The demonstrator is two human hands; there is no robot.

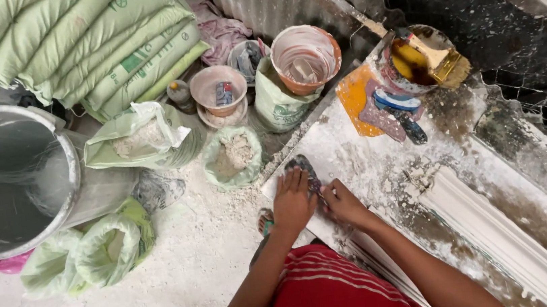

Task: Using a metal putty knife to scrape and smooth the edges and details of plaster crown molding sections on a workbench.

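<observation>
Stack of pale green sacks (72,42) top left, green print. Open green bag of white powder (140,144) beside grey bucket. Small open green bag (233,158) centre. Upright green-printed sack (275,102) under orange-rimmed bowl. Crumpled green bags (91,254) lower left.

Honestly can't make out what that dark flat thing (305,168) is, the left hand (292,202) covers its near end and the right hand (343,205) hides its side. Left of the hands, the big grey bucket (54,197) runs off the frame edge. Right of them the white moulding (499,238) gets cut off at the bottom.
</observation>
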